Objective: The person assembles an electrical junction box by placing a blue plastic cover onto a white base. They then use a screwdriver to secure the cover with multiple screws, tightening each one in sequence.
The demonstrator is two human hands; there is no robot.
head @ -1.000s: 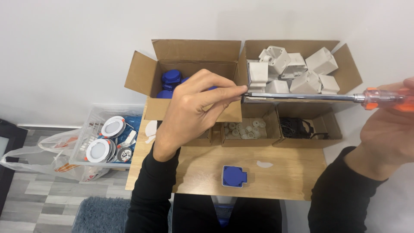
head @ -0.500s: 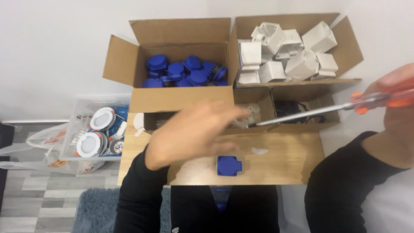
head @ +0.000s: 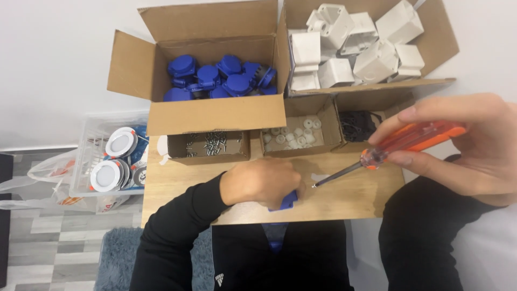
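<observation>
Here the left hand (head: 264, 182) lies closed over a blue cap (head: 287, 201) on the tabletop (head: 177, 183), just in front of the small box of white rings (head: 293, 132). The right hand (head: 458, 143) grips an orange screwdriver (head: 398, 146); its shaft slants down-left, its tip just right of the cap.

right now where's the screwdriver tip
In the head view, the screwdriver is held in the right hand; its tip sits low over the wooden table, just right of the left hand covering a blue part.
</observation>
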